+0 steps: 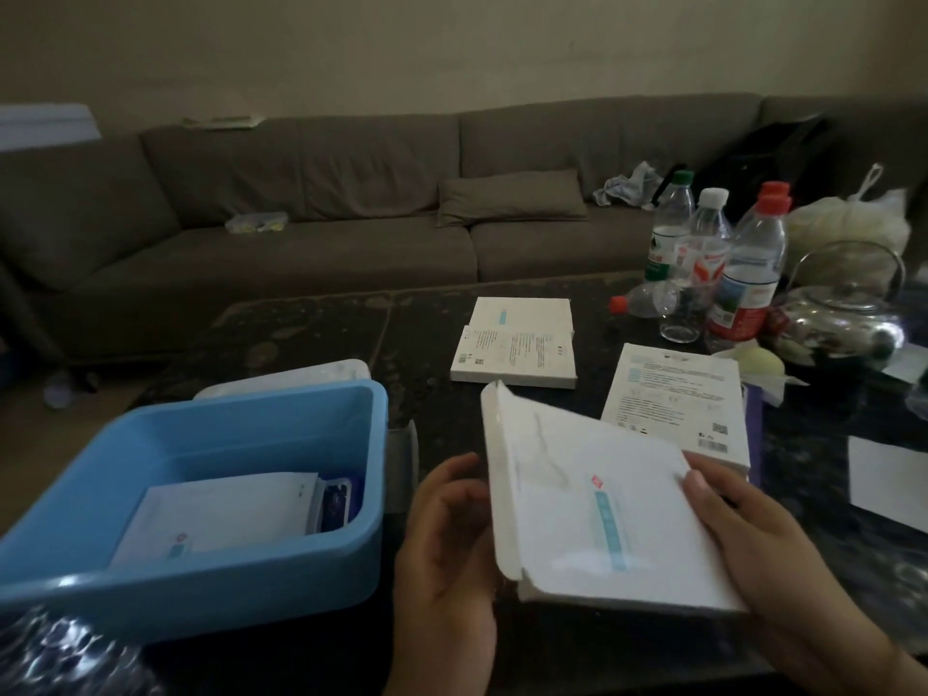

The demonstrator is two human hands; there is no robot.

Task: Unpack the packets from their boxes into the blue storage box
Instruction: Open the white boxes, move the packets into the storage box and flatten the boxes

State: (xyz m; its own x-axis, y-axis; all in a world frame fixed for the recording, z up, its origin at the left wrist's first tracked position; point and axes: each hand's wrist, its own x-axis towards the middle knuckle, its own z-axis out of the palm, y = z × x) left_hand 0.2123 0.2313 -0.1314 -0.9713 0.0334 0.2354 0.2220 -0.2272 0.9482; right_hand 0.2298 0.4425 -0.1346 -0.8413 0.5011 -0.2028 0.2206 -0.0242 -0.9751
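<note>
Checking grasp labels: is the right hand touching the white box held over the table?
Touching. The head view shows the right hand gripping the white box at its right edge, thumb lying on the top face.

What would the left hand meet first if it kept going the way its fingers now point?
The left hand has its fingers pointing right, toward the open flap edge of the white box held by the right hand. It would probably meet that edge first; the gap's depth is unclear.
</note>
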